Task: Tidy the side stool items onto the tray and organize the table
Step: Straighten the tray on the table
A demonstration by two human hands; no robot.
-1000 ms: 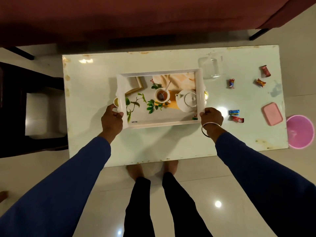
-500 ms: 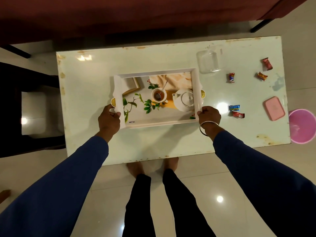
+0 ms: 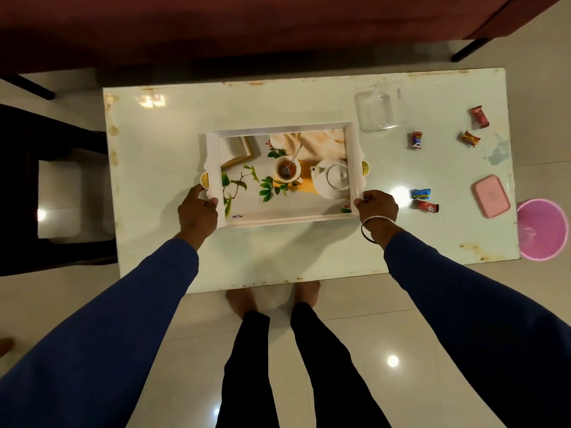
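Observation:
A white tray [image 3: 282, 131] with a printed picture of a teapot, cup and leaves lies in the middle of the pale table [image 3: 173, 143]. My left hand [image 3: 197, 211] grips its near left edge by the gold handle. My right hand [image 3: 375, 208], with a bangle on the wrist, grips its near right corner. Nothing real lies in the tray. Several wrapped candies [image 3: 416, 139] are scattered on the right part of the table, with a clear plastic box [image 3: 378, 111] and a pink lid [image 3: 490, 196].
A dark stool with a pale seat [image 3: 58, 199] stands left of the table. A pink bucket [image 3: 542, 228] sits on the floor at the right end. A dark red sofa [image 3: 216, 26] runs behind the table. My feet stand at the near edge.
The tray has stayed in the middle of the table with both hands on its ends. Only the view shifted a little.

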